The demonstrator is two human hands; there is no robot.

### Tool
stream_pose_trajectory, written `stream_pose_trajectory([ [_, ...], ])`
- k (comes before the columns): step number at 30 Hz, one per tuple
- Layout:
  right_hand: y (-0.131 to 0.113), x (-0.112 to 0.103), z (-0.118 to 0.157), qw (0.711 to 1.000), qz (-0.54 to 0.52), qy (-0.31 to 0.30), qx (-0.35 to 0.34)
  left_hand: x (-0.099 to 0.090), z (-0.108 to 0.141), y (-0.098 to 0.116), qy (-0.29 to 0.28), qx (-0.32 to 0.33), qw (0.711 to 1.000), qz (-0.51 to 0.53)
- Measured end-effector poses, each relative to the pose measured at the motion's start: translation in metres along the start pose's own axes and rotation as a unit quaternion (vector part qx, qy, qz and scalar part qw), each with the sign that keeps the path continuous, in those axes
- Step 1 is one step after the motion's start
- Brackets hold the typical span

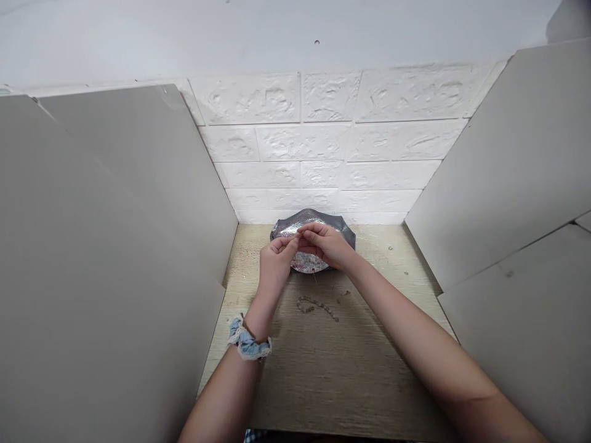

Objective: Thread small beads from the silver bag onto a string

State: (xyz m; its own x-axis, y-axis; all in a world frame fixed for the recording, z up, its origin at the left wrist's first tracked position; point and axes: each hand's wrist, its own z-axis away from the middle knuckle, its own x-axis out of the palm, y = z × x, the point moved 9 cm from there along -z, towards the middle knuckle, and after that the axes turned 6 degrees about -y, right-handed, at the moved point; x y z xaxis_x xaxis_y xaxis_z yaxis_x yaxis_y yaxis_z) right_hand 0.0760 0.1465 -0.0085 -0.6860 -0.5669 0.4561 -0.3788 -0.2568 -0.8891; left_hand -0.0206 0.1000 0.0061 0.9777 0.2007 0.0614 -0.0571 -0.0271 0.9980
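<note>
My left hand and my right hand meet fingertip to fingertip over an open silvery pouch. Both are closed in a pinch, and what sits between the fingertips is too small to make out. Many tiny pale and pinkish pieces, which look like beads, lie in the pouch, partly hidden by the hands. Below the right hand, at the pouch's front edge, shows a small red bead-like dot with a thin line under it. A beaded strand lies curved on the table in front of the pouch.
The pale wooden table runs back to a white brick-patterned wall. Grey panels stand at the left and right. Small bits lie near the strand. A blue scrunchie circles my left wrist.
</note>
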Motion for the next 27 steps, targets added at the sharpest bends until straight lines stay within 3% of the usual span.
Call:
stream_pose_trajectory([
  [19, 0.0, 0.0018, -0.0005, 0.999, 0.038, -0.017, -0.01, -0.0015, -0.0004, -0.0024, 0.003, -0.009, 1.0, 0.003],
  [27, -0.0064, 0.0042, 0.0012, 0.992, 0.122, -0.016, -0.016, 0.0053, 0.0016, -0.0099, -0.038, -0.055, 0.995, 0.07],
])
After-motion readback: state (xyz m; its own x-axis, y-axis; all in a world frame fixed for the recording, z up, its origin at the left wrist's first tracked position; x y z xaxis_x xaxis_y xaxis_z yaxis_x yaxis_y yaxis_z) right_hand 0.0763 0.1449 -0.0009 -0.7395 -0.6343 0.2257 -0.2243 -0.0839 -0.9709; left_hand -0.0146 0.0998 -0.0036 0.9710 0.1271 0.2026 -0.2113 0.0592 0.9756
